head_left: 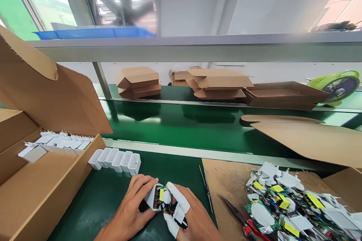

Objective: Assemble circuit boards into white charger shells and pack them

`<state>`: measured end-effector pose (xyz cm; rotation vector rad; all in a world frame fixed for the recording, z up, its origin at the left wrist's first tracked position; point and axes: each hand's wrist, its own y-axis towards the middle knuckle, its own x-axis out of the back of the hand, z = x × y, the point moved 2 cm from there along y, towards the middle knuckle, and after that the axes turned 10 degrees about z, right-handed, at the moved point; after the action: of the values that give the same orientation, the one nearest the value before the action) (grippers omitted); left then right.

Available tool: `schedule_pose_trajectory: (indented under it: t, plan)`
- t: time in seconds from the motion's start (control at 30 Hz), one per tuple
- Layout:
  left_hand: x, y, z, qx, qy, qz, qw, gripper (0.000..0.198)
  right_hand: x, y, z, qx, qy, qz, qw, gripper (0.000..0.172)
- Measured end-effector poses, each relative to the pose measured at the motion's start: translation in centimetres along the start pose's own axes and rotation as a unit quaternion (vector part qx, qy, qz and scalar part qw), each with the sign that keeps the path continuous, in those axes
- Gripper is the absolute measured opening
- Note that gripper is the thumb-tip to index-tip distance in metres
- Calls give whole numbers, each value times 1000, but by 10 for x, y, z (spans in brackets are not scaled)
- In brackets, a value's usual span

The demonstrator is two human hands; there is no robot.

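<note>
My left hand (131, 209) is closed on a white plastic charger case (151, 198), its open end turned to the right. With white finger covers on the thumb and a finger, my right hand (194, 211) grips a small circuit board (167, 197) carrying a yellow-wrapped part and a round white pad. The board's left end meets the mouth of the case; how deep it sits inside I cannot tell. Beyond my left hand stands a row of several white empty cases (114, 160). A pair of tweezers (207, 188) lies to the right of my right hand.
At left, an open cardboard box (70, 180) holds several white chargers (60, 141). Red-handled pliers (237, 212) and a heap of circuit boards (283, 203) lie on cardboard at right. Behind are a green belt (169, 128), cardboard boxes (220, 81), a green fan (336, 84) and a shelf (198, 47).
</note>
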<state>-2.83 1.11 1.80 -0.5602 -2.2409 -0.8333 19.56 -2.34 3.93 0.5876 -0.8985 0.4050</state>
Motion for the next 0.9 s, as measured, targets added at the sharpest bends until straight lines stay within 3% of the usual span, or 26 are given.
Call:
schedule_pose_trajectory:
  t: [0.5, 0.9]
  plan:
    - [-2, 0, 2, 8, 30, -6, 999, 60, -4, 3, 1, -11, 5, 5, 1000, 86]
    - [-2, 2, 1, 6, 7, -4, 1000, 62, -2, 5, 0, 1, -2, 11, 1000, 82]
